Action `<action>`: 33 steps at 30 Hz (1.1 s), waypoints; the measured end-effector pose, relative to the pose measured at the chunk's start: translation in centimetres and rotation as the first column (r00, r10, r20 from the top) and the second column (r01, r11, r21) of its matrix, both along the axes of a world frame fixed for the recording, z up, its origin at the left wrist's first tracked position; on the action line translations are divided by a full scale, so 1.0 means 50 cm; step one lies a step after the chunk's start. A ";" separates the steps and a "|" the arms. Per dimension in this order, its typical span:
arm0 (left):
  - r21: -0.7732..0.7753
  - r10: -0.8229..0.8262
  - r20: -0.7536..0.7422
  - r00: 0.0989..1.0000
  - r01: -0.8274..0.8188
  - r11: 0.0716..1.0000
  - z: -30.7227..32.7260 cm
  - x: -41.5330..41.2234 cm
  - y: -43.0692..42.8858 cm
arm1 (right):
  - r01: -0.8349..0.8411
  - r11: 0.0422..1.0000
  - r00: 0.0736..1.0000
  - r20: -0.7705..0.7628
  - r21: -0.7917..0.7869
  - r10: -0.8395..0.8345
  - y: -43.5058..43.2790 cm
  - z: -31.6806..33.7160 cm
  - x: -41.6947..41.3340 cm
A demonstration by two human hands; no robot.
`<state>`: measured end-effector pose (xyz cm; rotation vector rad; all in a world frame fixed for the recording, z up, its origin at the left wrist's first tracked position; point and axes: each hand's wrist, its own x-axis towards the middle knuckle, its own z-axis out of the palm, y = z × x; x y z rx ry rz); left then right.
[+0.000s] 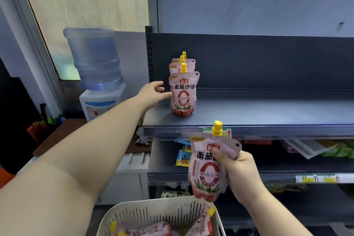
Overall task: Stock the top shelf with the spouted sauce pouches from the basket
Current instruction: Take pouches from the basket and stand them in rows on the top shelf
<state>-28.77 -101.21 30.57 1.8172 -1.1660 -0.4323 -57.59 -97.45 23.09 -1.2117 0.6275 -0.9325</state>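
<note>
Three pink spouted sauce pouches with yellow caps stand in a row, front to back, at the left end of the dark top shelf [268, 113]; the front pouch [183, 94] faces me. My left hand [153, 93] reaches to that front pouch, its fingers loosely spread and touching the pouch's left side. My right hand [239, 174] grips another pouch [206, 166] upright below the shelf's front edge, above the basket. The cream slotted basket [153, 214] at the bottom of the view holds several more pouches [153, 229].
A water dispenser with a blue bottle [95, 59] stands left of the shelving. Lower shelves hold snack packets [183, 157] and green packs [339, 151]. Price tags hang on the shelf rails. The top shelf stretches to the right of the standing pouches.
</note>
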 end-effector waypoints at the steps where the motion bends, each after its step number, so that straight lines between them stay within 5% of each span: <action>1: 0.017 -0.013 0.046 0.999 0.012 1.000 0.000 -0.004 0.012 | 0.004 1.000 1.000 0.006 -0.012 -0.004 0.001 0.008 0.008; 10: 0.120 -0.142 0.410 0.901 0.101 0.988 -0.012 -0.061 0.077 | 0.024 0.989 0.996 -0.080 -0.144 -0.036 -0.048 0.106 0.039; 23: 0.268 -0.280 0.526 0.803 0.156 0.951 0.006 -0.158 0.038 | 0.158 0.959 0.973 -0.128 -0.234 -0.191 -0.380 0.219 0.062; 33: 0.272 -0.322 0.513 0.796 0.204 0.940 -0.009 -0.275 -0.104 | 0.039 0.990 0.980 -0.186 -0.139 -0.065 -0.632 0.191 0.190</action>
